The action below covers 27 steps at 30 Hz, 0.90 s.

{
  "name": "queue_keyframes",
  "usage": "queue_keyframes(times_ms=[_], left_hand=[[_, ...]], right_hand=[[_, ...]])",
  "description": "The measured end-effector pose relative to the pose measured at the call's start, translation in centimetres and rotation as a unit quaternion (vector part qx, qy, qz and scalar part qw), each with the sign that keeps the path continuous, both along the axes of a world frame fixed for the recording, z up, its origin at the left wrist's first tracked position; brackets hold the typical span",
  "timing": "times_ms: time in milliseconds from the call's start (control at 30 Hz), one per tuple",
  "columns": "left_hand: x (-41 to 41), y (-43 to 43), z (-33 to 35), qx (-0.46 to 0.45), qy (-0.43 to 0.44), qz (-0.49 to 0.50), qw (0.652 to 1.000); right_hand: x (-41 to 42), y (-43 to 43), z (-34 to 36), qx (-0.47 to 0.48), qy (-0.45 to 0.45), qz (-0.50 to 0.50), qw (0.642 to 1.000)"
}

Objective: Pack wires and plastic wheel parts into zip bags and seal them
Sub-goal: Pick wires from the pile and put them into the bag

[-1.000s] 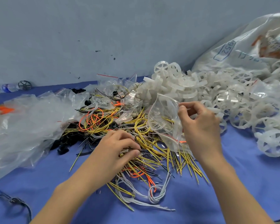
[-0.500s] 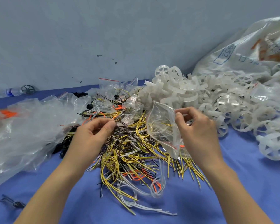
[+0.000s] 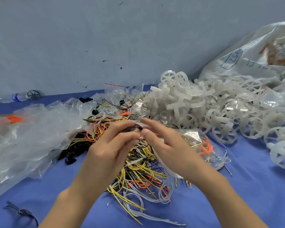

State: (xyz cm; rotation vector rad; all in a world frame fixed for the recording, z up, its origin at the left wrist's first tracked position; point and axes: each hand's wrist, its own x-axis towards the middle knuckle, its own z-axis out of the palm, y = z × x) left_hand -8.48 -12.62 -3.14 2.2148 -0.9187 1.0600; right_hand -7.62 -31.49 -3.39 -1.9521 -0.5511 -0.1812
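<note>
A tangle of yellow, black, white and orange wires [image 3: 138,171] lies on the blue cloth. My left hand [image 3: 112,148] pinches a small dark wire bundle [image 3: 138,127] between thumb and forefinger above the pile. My right hand [image 3: 169,145] meets it, thumb against the bundle and upper fingers stretched out and blurred. A clear zip bag [image 3: 161,160] hangs under the right palm, its grip hidden. Another zip bag [image 3: 199,142] holding orange and yellow wires lies just right of that hand. White plastic wheel parts [image 3: 204,109] are heaped behind and to the right.
Crumpled clear bags [image 3: 28,137] cover the left side. A big printed sack [image 3: 247,63] spills wheels at the far right. A grey wall stands behind, with a bottle [image 3: 17,97] and a dark wheel [image 3: 33,94] at its foot. A dark tie [image 3: 21,212] lies front left.
My left hand lifted from the wire pile with a small dark bundle. My right hand swung left with the bag to meet it, uncovering the filled bag on the cloth.
</note>
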Motion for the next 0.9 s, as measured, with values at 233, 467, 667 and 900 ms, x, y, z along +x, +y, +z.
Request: queue_keyframes(times_ms=[233,467,667,900], left_hand=[[-0.1,-0.2,-1.3,-0.055,0.068,-0.034,0.996],[-0.2,-3.0,-1.7,-0.160,0.368,-0.186,0.897],[-0.3,-1.5,-0.5,-0.256,0.360,-0.139,0.886],[-0.3,0.9,2.8,-0.411,0.457,-0.342,0.711]], right_hand=[[0.2,-1.0,0.6,0.067,0.018,0.030,0.997],[-0.7,0.0,3.1,0.073,-0.087,0.010,0.993],[-1.1,0.6,4.6,0.046,-0.087,0.050,0.994],[-1.8,1.8,5.1,-0.072,-0.105,0.064,0.990]])
